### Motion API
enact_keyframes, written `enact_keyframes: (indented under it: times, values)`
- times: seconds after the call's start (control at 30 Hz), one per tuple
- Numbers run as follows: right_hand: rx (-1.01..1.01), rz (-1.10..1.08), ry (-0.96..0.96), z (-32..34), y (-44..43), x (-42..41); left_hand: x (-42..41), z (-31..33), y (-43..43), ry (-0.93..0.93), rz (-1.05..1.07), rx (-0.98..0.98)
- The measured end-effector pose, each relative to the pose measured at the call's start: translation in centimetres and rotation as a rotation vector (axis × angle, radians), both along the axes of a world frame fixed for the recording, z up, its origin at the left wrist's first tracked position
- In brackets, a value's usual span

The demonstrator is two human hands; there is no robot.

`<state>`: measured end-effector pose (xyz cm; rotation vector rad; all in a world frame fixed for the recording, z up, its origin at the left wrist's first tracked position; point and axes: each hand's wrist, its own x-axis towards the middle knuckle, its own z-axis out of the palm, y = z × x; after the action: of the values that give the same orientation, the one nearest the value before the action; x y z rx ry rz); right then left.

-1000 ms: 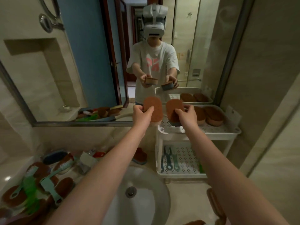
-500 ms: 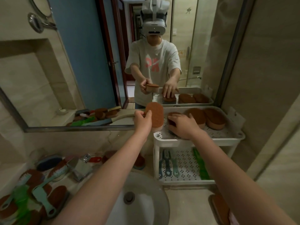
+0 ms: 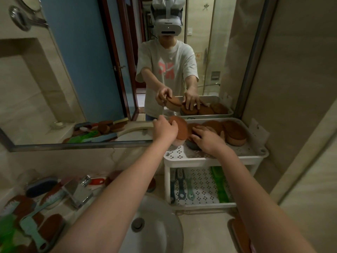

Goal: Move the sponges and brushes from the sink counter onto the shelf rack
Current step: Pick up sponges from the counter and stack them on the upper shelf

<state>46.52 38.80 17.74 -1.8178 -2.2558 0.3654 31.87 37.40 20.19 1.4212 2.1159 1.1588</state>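
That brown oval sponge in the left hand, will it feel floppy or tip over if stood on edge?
The brown oval sponge probably feels light, since the left hand holds it by one end. Likely squashy; stood on edge, it would probably tip.

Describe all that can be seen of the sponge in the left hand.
The sponge is an oval pad with a rust-brown scouring face over a pale, soft-looking layer. The left hand pinches its left edge and holds it on edge, brown face toward the camera, above the front left corner of the white rack's top shelf.

Dim bathroom: beige tiled walls [image 3: 300,70], a wide framed mirror [image 3: 91,70] reflecting a blue door [image 3: 82,52].
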Motion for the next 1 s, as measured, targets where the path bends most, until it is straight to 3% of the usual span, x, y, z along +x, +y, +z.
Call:
enact_keyframes:
  times: [0.3,0.47,0.6,0.77,0.87,1.0]
  values:
    - [0.006,-0.006,0.012,-0.4,0.5,0.4,1.6,-1.0,1.3,0.492,0.054,-0.073]
    - [0.01,-0.001,0.027,-0.2,0.5,0.4,0.3,-2.0,1.2,0.417,0.021,-0.051]
    - [0.012,0.002,0.0,-0.2,0.3,0.6,-0.4,-1.7,0.3,0.384,-0.23,0.056]
    - [0.038,0.053,-0.05,0.1,-0.2,0.5,-2.2,-2.1,-1.6,0.498,-0.563,-0.18]
    - [0.034,0.085,-0.066,0.4,-0.2,1.2,-2.2,-2.3,-1.6,0.506,-0.593,-0.159]
    - [0.076,0.08,-0.07,-0.2,-0.5,1.8,-1.2,-1.6,-1.1,0.581,-0.461,-0.013]
